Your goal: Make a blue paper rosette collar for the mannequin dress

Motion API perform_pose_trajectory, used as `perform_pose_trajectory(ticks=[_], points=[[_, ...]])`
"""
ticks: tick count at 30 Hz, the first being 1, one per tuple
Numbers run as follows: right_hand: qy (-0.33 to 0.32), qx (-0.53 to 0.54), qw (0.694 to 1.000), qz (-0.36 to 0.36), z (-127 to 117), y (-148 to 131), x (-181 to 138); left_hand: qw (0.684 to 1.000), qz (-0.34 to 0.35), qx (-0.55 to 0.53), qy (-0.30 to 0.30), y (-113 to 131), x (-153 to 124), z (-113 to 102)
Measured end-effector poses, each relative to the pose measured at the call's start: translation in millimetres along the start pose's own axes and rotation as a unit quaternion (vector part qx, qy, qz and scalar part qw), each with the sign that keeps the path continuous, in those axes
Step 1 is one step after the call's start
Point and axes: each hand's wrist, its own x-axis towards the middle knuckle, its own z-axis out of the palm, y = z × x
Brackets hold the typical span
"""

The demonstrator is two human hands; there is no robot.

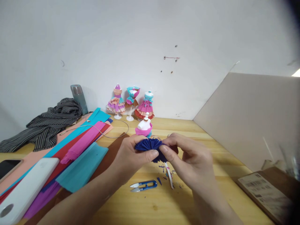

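My left hand [131, 156] and my right hand [187, 159] meet above the wooden table [211, 140]. Both pinch a pleated dark blue paper fan [150, 145] between thumbs and fingers. Just behind the fan stands a small white mannequin with a pink paper wrap [144, 126]. A white strip [169, 176] hangs down from under the fan. Blue thread snips [144, 185] lie on the table below my hands, with small blue paper scraps [164, 178] beside them.
Three dressed paper-dress mannequins [131, 103] stand by the wall. Coloured crepe paper sheets [79, 150] lie at left, with a white power bank [28, 187], a phone [8, 167], a striped cloth [49, 123] and a grey flask [79, 98]. A cardboard box [264, 193] sits at right.
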Motion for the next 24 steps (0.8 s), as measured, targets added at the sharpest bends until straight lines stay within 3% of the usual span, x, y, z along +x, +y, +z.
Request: perform_pose_trajectory(ticks=[8, 13, 18, 24], points=[[-0.027, 0.071, 0.996, 0.052, -7, 5, 3, 0.992, -0.064, -0.081, -0.078, -4, 2, -4], [-0.054, 0.117, 0.992, 0.003, -18, 13, 4, 0.991, -0.07, -0.086, -0.075, -1, 2, -5], [-0.086, 0.095, 0.989, -0.078, -21, 17, 4, 0.991, -0.069, -0.077, -0.09, 2, 1, -6], [-0.1, 0.079, 0.986, -0.107, -19, 14, 8, 0.989, -0.089, -0.058, -0.104, 2, 2, -7]])
